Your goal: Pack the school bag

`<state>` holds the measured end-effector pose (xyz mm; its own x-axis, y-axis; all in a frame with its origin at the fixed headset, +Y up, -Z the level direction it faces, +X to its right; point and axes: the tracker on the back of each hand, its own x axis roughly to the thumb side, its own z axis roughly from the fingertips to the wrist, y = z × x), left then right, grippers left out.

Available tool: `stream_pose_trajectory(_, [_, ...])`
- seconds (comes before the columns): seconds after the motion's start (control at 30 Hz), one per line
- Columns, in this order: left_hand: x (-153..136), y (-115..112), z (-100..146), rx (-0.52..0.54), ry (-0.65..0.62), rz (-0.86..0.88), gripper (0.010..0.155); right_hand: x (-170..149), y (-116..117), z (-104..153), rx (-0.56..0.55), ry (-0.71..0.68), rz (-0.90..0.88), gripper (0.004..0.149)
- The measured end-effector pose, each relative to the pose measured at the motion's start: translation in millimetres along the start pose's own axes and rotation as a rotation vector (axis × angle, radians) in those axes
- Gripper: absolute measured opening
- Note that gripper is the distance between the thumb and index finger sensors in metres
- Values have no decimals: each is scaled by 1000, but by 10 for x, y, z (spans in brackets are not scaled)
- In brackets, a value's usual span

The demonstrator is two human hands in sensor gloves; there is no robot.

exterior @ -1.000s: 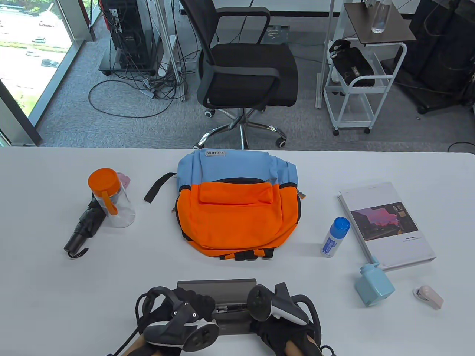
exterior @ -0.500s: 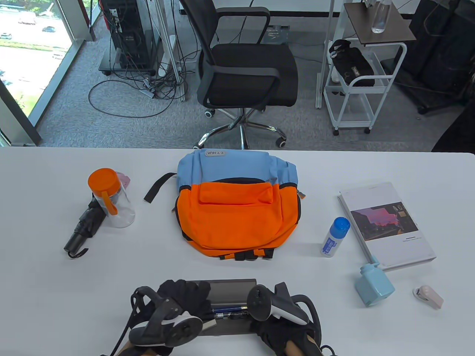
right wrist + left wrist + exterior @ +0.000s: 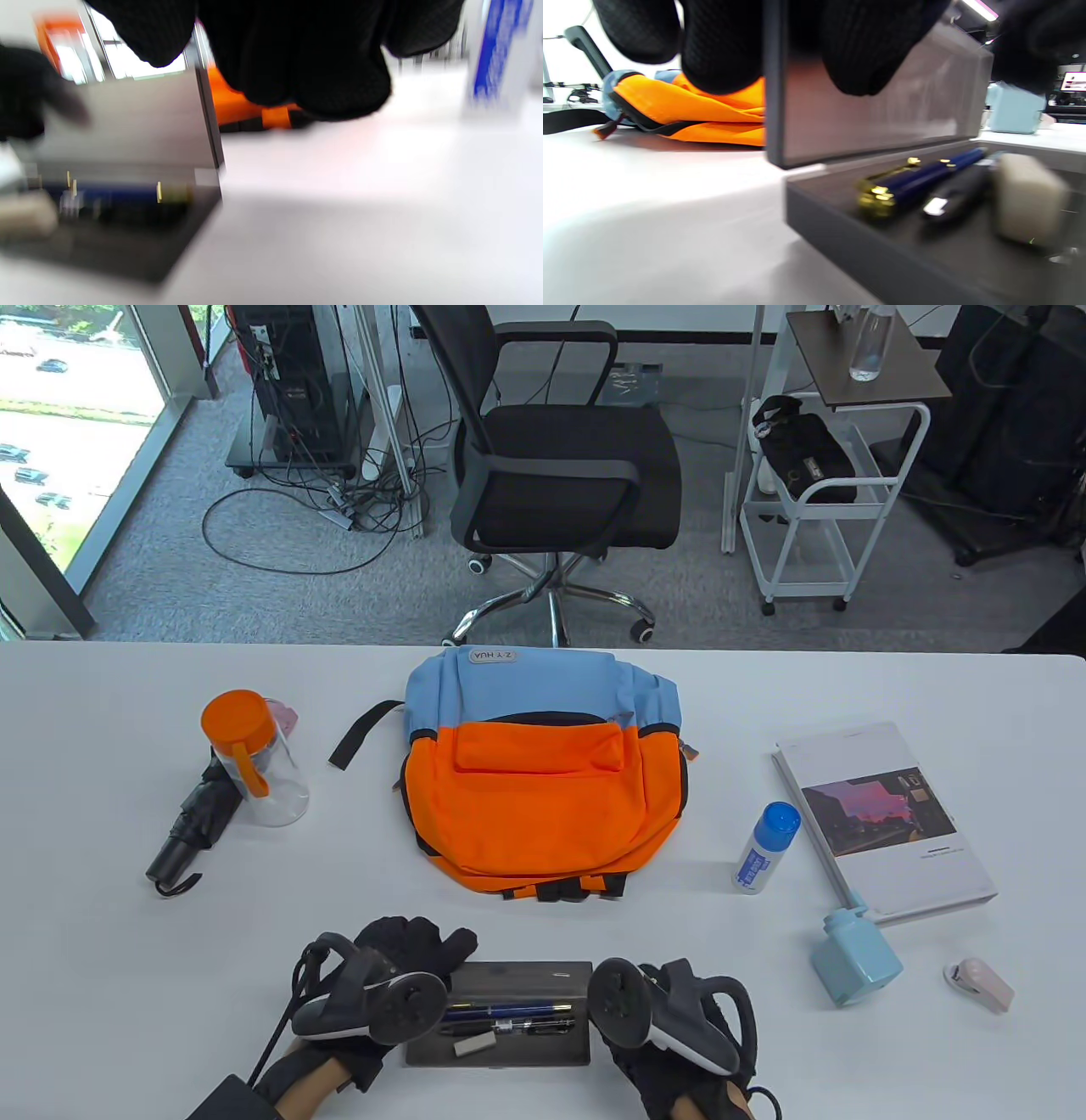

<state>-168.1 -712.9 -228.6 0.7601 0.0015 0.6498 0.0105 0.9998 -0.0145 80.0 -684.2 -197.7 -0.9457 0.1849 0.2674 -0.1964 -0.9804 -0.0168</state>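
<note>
Nothing is packed yet. The bag (image 3: 543, 780) lies on the desk (image 3: 127, 950), near the hands. The left hand (image 3: 382, 984) holds the pen box (image 3: 499, 1014) lid up; the right hand's (image 3: 670, 1027) grip is hidden.

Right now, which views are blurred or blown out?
Table view: sharp; window at top left is overexposed. Left wrist view: pens fairly clear, eraser soft. Right wrist view: smeared throughout, pencil case and glue bottle blurred.
</note>
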Motion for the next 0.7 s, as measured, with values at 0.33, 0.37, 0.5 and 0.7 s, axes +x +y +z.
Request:
stream_pose_trajectory(0.33, [152, -108, 44, -198, -159, -8, 80, 155, 381, -78, 259, -291, -85, 50])
stream_pose_trajectory(0.37, [145, -130, 55, -222, -178, 43, 83, 160, 388, -75, 264, -289, -95, 50])
stream_pose_trajectory(0.5, [33, -146, 70, -231, -158, 230, 77, 181, 437, -63, 316, -308, -59, 50])
stream_pose_trajectory(0.7, [18, -198, 58, -257, -148, 247, 75, 181, 523, -61, 388, -327, -75, 66])
